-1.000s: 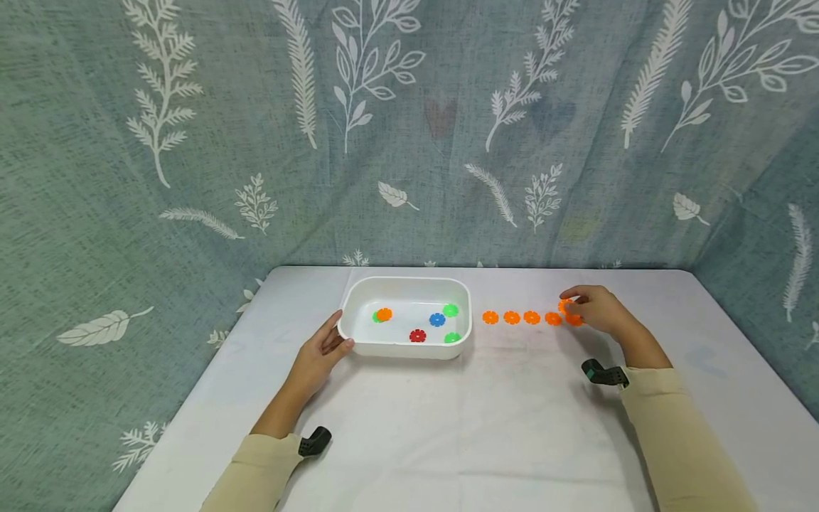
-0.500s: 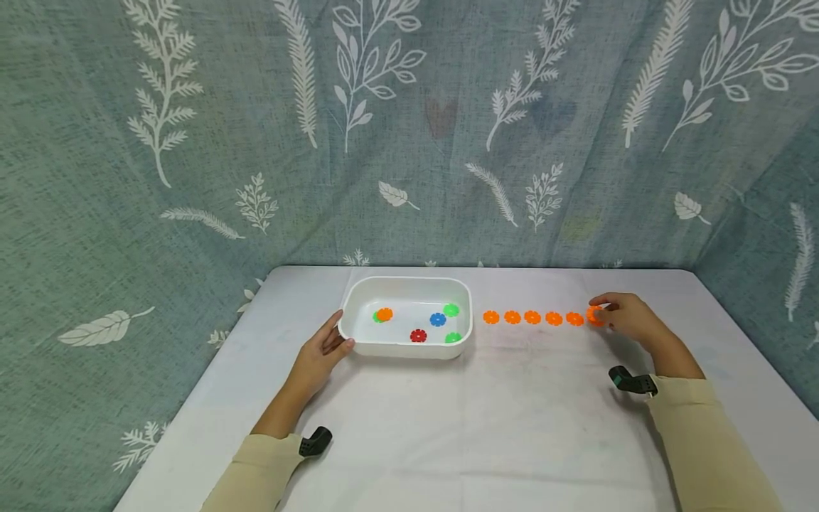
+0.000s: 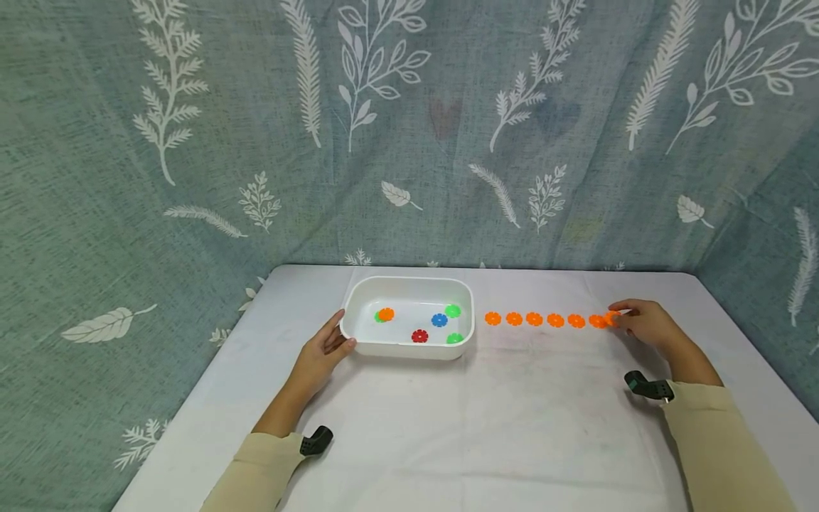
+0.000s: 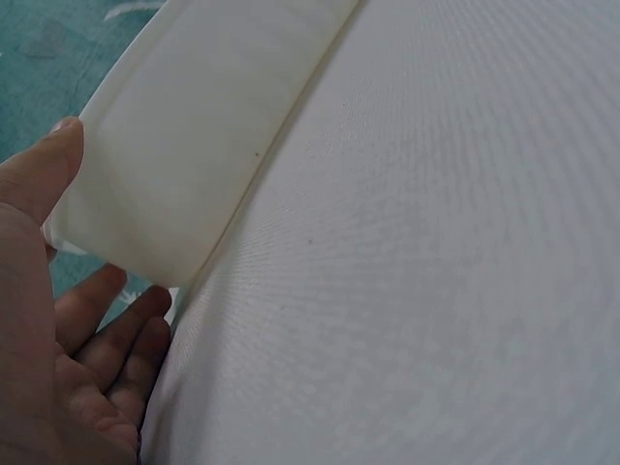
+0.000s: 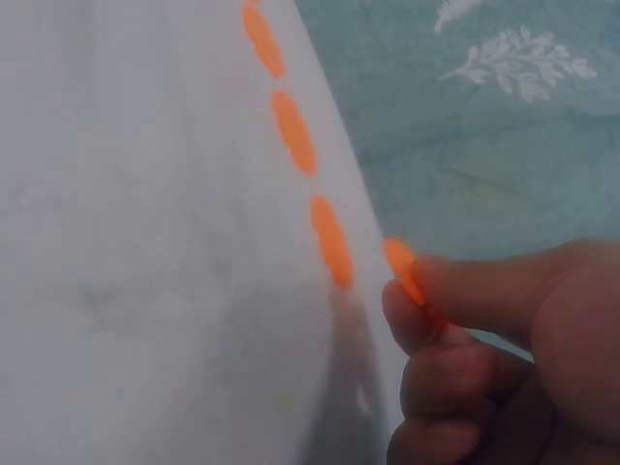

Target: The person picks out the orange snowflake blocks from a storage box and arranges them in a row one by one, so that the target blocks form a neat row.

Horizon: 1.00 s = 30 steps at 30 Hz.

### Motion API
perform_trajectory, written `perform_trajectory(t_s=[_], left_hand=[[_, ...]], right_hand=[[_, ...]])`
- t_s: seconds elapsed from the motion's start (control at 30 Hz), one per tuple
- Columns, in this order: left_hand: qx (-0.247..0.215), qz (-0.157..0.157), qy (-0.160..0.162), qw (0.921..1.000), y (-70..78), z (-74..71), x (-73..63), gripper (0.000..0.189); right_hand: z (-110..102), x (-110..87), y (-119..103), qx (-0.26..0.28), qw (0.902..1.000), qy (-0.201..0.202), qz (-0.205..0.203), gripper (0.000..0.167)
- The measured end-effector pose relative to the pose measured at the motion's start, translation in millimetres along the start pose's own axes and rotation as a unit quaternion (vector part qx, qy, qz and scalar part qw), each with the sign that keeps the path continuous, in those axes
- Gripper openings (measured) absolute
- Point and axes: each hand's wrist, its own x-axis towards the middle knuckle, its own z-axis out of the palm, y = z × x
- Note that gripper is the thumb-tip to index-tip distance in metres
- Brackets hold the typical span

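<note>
My left hand grips the left end of a white plastic tub, thumb on the near side; the left wrist view shows the thumb against the tub's wall. Far to the right, my right hand pinches an orange notched plastic disc between thumb and index finger. In the right wrist view this disc is tilted and raised over the table, its lower part hidden by the fingers. It overlaps the right end of a row of flat orange discs on the table.
Inside the tub lie a red disc, a blue disc, two green discs and an orange disc partly over another green one. A white cloth covers the table; a leaf-patterned curtain hangs behind.
My right hand has moved right along the row. One more orange disc now lies at the row's right end, and another shows in the fingers. My left hand stays on the tub.
</note>
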Motion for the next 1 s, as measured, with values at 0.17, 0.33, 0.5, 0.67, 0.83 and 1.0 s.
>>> perform_trajectory(t_s=[0.17, 0.33, 0.5, 0.67, 0.83, 1.0], left_hand=[[0.013, 0.009, 0.0, 0.9999, 14.0, 0.1, -7.7, 0.075], [0.015, 0.011, 0.002, 0.9998, 16.4, 0.6, -9.1, 0.076], [0.015, 0.003, 0.004, 0.9999, 15.7, 1.1, -8.2, 0.075], [0.015, 0.005, 0.004, 0.9999, 15.5, 1.1, -7.4, 0.074], [0.014, 0.016, 0.006, 0.9998, 5.3, 1.0, -2.8, 0.075], [0.007, 0.012, 0.01, 0.9998, -20.7, 0.5, 9.3, 0.078]], right_hand=[[-2, 1.2, 7, 0.001, 0.9997, 0.02, 0.013, 0.047], [-2, 1.4, 12, -0.01, 0.9987, 0.042, 0.028, 0.049], [0, 2.5, 11, -0.041, 0.9967, 0.058, 0.041, 0.047], [1, 5.4, 10, -0.06, 0.9943, 0.063, 0.061, 0.043], [4, 7.8, 10, -0.077, 0.9914, 0.072, 0.078, 0.039], [1, 9.8, 9, -0.098, 0.9914, 0.058, 0.065, 0.038]])
